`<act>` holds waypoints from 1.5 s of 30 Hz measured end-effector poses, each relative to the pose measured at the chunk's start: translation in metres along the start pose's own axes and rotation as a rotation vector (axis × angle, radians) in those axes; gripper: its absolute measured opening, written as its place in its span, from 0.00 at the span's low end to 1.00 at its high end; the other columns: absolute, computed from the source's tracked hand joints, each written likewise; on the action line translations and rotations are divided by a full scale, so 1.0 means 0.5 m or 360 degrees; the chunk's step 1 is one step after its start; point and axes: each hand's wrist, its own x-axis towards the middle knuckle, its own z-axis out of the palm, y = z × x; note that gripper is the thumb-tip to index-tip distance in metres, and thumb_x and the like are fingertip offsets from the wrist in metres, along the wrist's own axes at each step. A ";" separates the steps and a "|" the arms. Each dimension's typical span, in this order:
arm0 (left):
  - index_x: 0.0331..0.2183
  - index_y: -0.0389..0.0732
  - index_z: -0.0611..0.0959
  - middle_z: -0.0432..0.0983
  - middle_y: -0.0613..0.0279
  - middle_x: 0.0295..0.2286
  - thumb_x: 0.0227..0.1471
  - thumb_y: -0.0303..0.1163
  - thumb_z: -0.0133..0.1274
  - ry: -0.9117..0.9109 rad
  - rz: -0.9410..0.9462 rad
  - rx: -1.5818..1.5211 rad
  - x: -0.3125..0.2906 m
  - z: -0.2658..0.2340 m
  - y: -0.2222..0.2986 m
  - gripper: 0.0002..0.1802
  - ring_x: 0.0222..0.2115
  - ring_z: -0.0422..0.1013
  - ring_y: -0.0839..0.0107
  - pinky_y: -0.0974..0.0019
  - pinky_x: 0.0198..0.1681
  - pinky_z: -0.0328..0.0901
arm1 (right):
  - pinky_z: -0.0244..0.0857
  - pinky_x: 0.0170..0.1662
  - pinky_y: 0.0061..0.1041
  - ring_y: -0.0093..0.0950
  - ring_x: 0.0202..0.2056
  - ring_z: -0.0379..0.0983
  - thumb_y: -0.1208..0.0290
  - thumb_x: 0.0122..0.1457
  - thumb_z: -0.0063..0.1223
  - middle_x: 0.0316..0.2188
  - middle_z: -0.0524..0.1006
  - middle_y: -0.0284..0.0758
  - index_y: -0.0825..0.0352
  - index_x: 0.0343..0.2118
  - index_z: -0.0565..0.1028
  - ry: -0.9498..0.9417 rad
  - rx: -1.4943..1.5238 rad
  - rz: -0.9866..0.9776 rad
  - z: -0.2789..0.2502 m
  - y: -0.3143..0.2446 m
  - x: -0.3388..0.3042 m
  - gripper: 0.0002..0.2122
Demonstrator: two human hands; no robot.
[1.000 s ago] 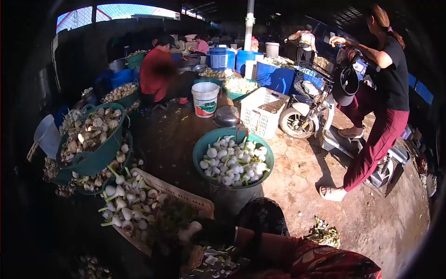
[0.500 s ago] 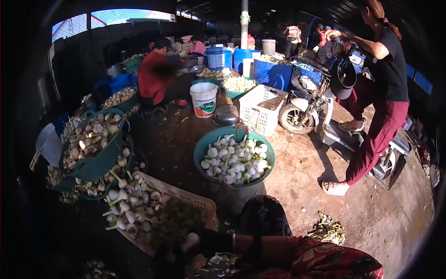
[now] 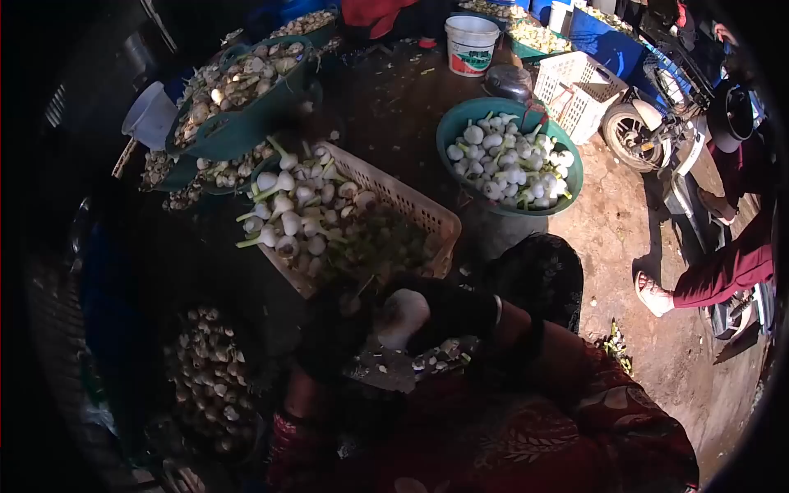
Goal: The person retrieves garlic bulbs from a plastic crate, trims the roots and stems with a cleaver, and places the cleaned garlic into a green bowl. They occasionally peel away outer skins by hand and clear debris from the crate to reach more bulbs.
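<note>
In front of my lap, my right hand (image 3: pixel 450 314), in a dark glove, is closed on a whitish garlic bulb (image 3: pixel 403 319). My left hand (image 3: pixel 333 330), also dark-gloved, is close beside the bulb's left side. Deep shadow hides its fingers, and whether it holds anything cannot be made out. Just beyond both hands sits a pale perforated crate (image 3: pixel 411 201), with white trimmed garlic bulbs (image 3: pixel 300 197) heaped at its left and darker scraps on its right side.
A green tub (image 3: pixel 460 193) of white garlic stands ahead right. Left are a tub (image 3: pixel 222 144) of untrimmed garlic and a shadowed pile of bulbs (image 3: pixel 209 378). Farther off are a white bucket (image 3: pixel 471 49), a white crate (image 3: pixel 575 90) and a scooter (image 3: pixel 641 135) with a person beside it.
My view has tipped down and turned left, so the tubs and crate appear higher and farther right. Both forearms now show, and the garlic bulb in my right hand is plainer.
</note>
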 end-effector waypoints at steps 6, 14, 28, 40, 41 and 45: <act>0.32 0.37 0.76 0.71 0.67 0.22 0.47 0.30 0.54 0.0038 -0.0531 -0.0443 -0.004 -0.025 0.027 0.09 0.23 0.67 0.80 0.71 0.26 0.63 | 0.61 0.45 0.26 0.28 0.39 0.70 0.66 0.37 0.65 0.39 0.74 0.37 0.70 0.41 0.69 0.0045 -0.0068 0.0388 -0.014 -0.055 0.046 0.26; 0.30 0.38 0.76 0.73 0.53 0.25 0.38 0.28 0.58 0.0045 0.0109 -0.0026 -0.009 -0.034 0.076 0.13 0.27 0.72 0.57 0.64 0.30 0.66 | 0.61 0.46 0.28 0.31 0.45 0.67 0.60 0.32 0.69 0.42 0.70 0.39 0.68 0.46 0.64 0.0373 0.0146 0.0306 0.005 0.078 0.004 0.36; 0.26 0.39 0.77 0.71 0.55 0.22 0.39 0.27 0.57 0.0233 -0.0404 -0.0354 -0.043 -0.028 0.016 0.08 0.22 0.69 0.56 0.63 0.27 0.64 | 0.69 0.38 0.25 0.25 0.36 0.71 0.80 0.45 0.55 0.41 0.69 0.39 0.67 0.53 0.56 0.0561 0.0899 0.0586 -0.033 0.030 -0.020 0.30; 0.28 0.42 0.76 0.71 0.56 0.24 0.41 0.33 0.54 0.0032 0.0366 0.0542 -0.043 -0.007 0.040 0.09 0.25 0.69 0.56 0.57 0.27 0.64 | 0.63 0.47 0.26 0.25 0.44 0.67 0.74 0.42 0.64 0.44 0.70 0.37 0.69 0.49 0.60 0.0447 0.0288 -0.0078 -0.010 0.079 -0.019 0.31; 0.28 0.42 0.76 0.71 0.56 0.24 0.41 0.33 0.54 0.0034 0.0362 0.0538 -0.043 -0.005 0.040 0.09 0.25 0.69 0.56 0.57 0.27 0.64 | 0.63 0.47 0.26 0.25 0.44 0.67 0.74 0.42 0.64 0.44 0.70 0.37 0.69 0.49 0.60 0.0444 0.0287 -0.0073 -0.009 0.078 -0.019 0.31; 0.27 0.40 0.75 0.71 0.55 0.24 0.41 0.33 0.55 0.0013 0.0284 0.0545 -0.037 -0.008 0.051 0.09 0.25 0.70 0.57 0.58 0.27 0.65 | 0.63 0.48 0.27 0.26 0.44 0.68 0.72 0.40 0.65 0.45 0.70 0.38 0.71 0.49 0.60 0.0443 0.0514 0.0016 -0.013 0.091 -0.023 0.32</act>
